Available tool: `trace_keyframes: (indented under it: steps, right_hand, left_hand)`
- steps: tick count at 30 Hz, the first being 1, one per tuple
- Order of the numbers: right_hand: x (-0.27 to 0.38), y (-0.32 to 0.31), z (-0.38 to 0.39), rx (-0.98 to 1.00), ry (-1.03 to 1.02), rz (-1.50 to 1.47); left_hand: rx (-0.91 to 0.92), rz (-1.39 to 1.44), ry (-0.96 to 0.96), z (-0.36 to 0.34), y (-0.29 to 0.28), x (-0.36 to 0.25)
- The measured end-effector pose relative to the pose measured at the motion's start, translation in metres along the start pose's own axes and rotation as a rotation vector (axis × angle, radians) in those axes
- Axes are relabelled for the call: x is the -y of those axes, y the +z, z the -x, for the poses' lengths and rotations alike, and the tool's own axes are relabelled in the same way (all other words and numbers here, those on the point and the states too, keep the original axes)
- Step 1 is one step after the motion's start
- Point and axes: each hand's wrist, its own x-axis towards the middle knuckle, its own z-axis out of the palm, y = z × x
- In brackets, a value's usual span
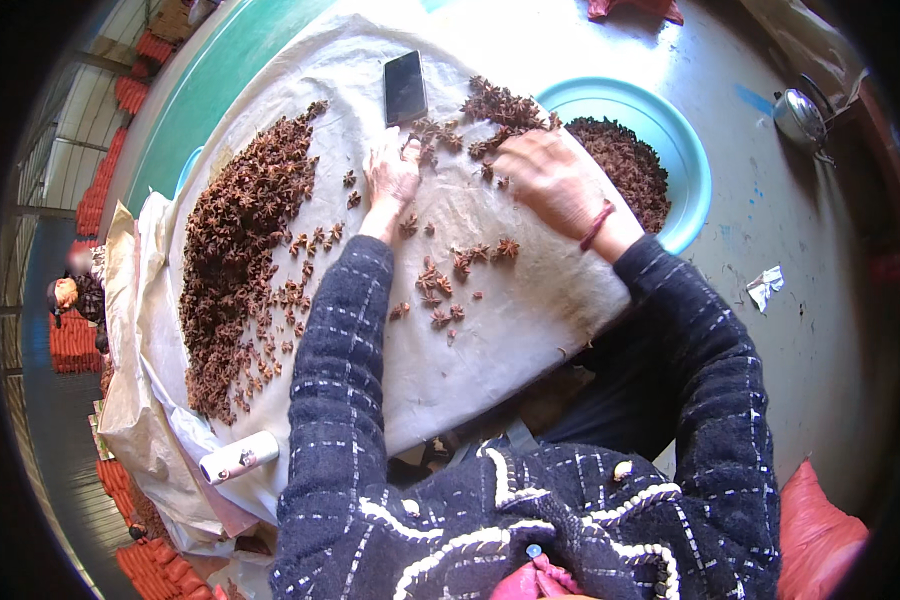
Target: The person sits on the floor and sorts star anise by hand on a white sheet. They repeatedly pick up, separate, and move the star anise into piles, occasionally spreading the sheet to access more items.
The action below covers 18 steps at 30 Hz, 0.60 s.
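Dried star anise lies on a cloth-covered table (530, 275). My left hand (394, 172) is open, its fingers stretched out just below a dark phone (405, 90) and beside a few loose pods. My right hand (552, 182), with a dark red band at the wrist, reaches over the cloth's right side. Its slightly blurred fingers look apart, close to a small heap of star anise (500, 108). No pod shows clearly in either hand. Scattered star anise (440, 283) lies between my forearms. At the left spreads a large pile of star anise (235, 240).
A turquoise basin (692, 190) with star anise stands right of the table. A white cylinder (240, 457) lies at the cloth's lower left. A metal kettle (800, 118) and crumpled paper (765, 287) are farther right. Another person (78, 290) is at the far left, near red sacks.
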Motion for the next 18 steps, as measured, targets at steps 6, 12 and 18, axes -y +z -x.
trace_keyframes:
  steps: [6,12,18]
  right_hand:
    - [0.109,0.014,0.014,0.104,-0.479,-0.518]
    - [0.097,0.033,0.018,0.083,-0.371,-0.372]
    - [0.097,0.03,0.024,0.22,-0.321,-0.446]
  left_hand:
    - [0.241,0.433,-0.039,-0.006,0.014,-0.011]
    - [0.064,0.144,0.416,0.021,-0.01,-0.064]
    - [0.219,-0.014,0.503,0.022,-0.01,-0.079]
